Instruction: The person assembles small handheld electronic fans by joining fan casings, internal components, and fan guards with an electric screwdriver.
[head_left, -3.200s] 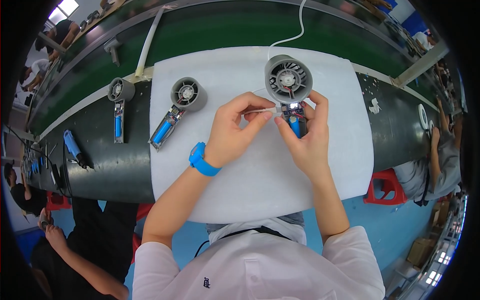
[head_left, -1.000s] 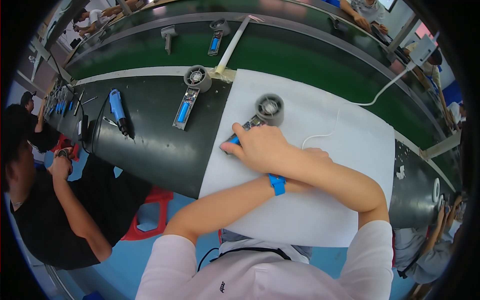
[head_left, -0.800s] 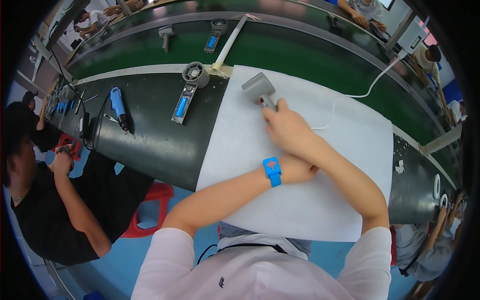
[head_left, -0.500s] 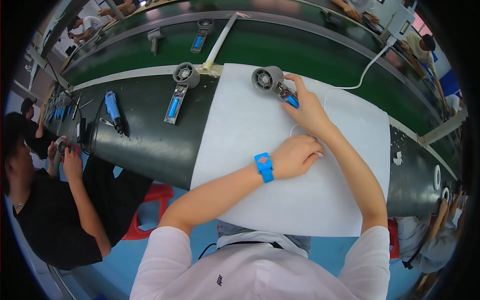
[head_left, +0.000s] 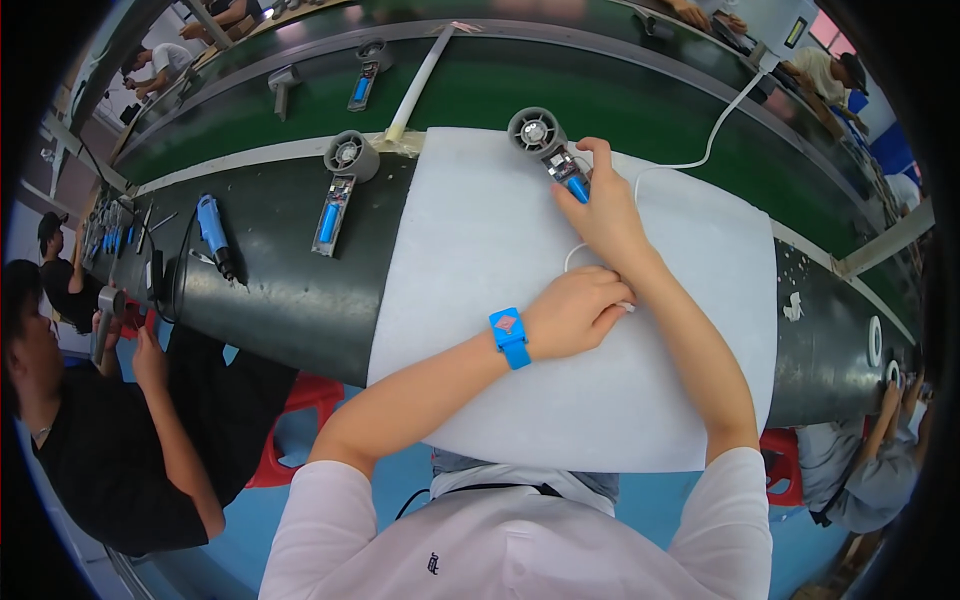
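Observation:
My right hand (head_left: 612, 218) is closed around the handle of a grey handheld fan (head_left: 534, 130) near the far edge of a white sheet (head_left: 480, 250). The handle is uncovered, showing a circuit board and a blue battery cell. The fan's round head points away from me, to the far left. My left hand (head_left: 575, 312), with a blue wrist strap (head_left: 510, 336), is closed below my right wrist. Its fingers hold the white end of a thin cable (head_left: 569, 259); the end's exact shape is mostly hidden.
Left of the sheet lie another opened fan (head_left: 335, 210) and a blue electric screwdriver (head_left: 214, 235). More fan parts (head_left: 367, 75) rest on the green conveyor (head_left: 520, 90). The white cable runs to a white box (head_left: 785, 25). A co-worker (head_left: 110, 430) sits at left.
My right hand has shifted the fan farther away and turned it slightly. My left hand keeps its closed hold. The co-worker at left has turned the fan in their hands. The whole view has shifted slightly.

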